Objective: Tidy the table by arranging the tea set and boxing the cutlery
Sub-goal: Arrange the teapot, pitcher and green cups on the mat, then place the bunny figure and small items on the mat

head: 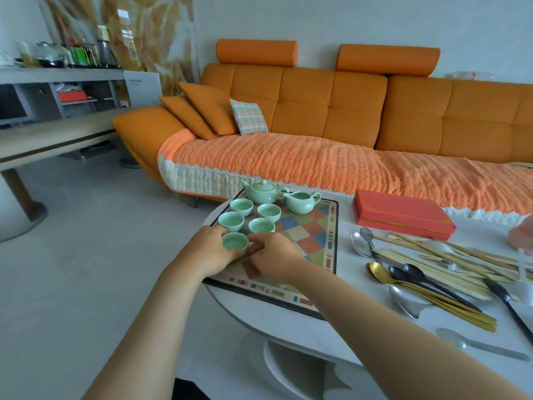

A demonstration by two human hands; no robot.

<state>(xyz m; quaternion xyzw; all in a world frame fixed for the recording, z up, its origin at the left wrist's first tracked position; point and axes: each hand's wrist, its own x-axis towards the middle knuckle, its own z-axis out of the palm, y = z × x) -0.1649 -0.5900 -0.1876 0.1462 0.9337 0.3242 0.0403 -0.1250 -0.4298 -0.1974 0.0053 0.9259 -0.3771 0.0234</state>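
A pale green tea set stands on a checkered mat [311, 238] at the left end of the white table [360, 321]. The teapot [261, 192] and pitcher [301, 202] sit at the mat's far edge, with several cups [251, 216] in two rows in front of them. My left hand [215, 251] grips the nearest cup [235, 243] from its left side. My right hand [272, 259] touches that cup's right side with curled fingers. Loose spoons [383, 274], chopsticks [450, 259] and a knife [478, 344] lie on the table's right part. A shut red box [402, 214] lies behind them.
An orange sofa [331, 116] with a knitted cover runs behind the table. A pink object [522, 239] shows at the right edge. Left of the table is open floor, with a low bench and a shelf of kitchen items beyond.
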